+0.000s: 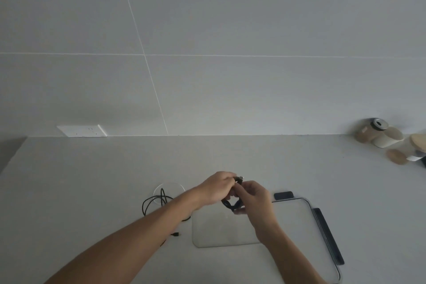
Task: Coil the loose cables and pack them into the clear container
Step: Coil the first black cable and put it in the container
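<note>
Both hands meet above the light counter, holding a small black coiled cable (231, 204). My left hand (217, 188) pinches its plug end near the top. My right hand (254, 198) grips the coil from the right, and loops hang below the fingers. A second black cable (153, 203) lies loose on the counter to the left, partly under my left forearm, with its plug near the forearm's lower edge. A clear rectangular container (288, 219) with dark side clips lies below my right hand. A clear round piece (169, 188) sits behind the loose cable.
A white wall socket (81, 131) sits at the back left. Several jars with wooden and metal lids (380, 137) stand at the back right corner. The counter's left edge runs diagonally at the far left.
</note>
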The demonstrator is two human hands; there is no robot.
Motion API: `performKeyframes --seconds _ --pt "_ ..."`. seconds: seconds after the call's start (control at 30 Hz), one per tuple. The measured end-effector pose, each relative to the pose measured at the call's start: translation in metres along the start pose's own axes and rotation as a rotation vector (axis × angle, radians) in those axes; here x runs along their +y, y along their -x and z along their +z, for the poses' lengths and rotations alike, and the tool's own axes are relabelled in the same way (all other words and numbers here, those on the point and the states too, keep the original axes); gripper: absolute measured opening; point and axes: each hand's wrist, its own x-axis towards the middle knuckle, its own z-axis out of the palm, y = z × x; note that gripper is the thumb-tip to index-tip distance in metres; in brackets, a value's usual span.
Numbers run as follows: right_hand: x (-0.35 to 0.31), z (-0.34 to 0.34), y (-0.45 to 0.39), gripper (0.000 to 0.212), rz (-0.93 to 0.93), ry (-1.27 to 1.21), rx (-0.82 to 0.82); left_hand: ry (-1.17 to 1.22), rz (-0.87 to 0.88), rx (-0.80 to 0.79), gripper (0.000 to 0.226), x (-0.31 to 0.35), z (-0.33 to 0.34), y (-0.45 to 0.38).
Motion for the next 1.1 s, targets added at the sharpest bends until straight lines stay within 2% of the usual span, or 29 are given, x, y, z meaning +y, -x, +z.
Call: performKeyframes --seconds 0.17,0.33,0.57,0.73,0.9,1.1 --pt "0.012 -0.016 -0.007 0.016 -0.014 0.092 -0.042 -0.073 0.019 -0.038 0.034 -0.008 0.002 -0.008" --pt "0.025 -0.027 -0.011 0.015 0.018 0.064 -0.03 -0.129 0.061 -0.04 0.029 -0.017 0.009 -0.016" --pt "0.039 -0.035 -0.015 0.016 0.128 0.061 -0.041 -0.175 0.074 -0.073 0.03 -0.028 0.02 -0.031" --pt "0.054 -0.038 -0.018 0.011 0.157 0.078 -0.007 -0.148 0.053 -0.078 0.043 -0.036 0.029 -0.044" --pt "0.065 -0.041 -0.025 0.008 0.196 0.07 0.045 -0.09 0.03 -0.064 0.016 -0.049 0.04 -0.06" --pt "0.076 -0.042 -0.033 0.004 0.248 0.029 0.108 -0.065 -0.01 -0.08 0.02 -0.064 0.046 -0.08"
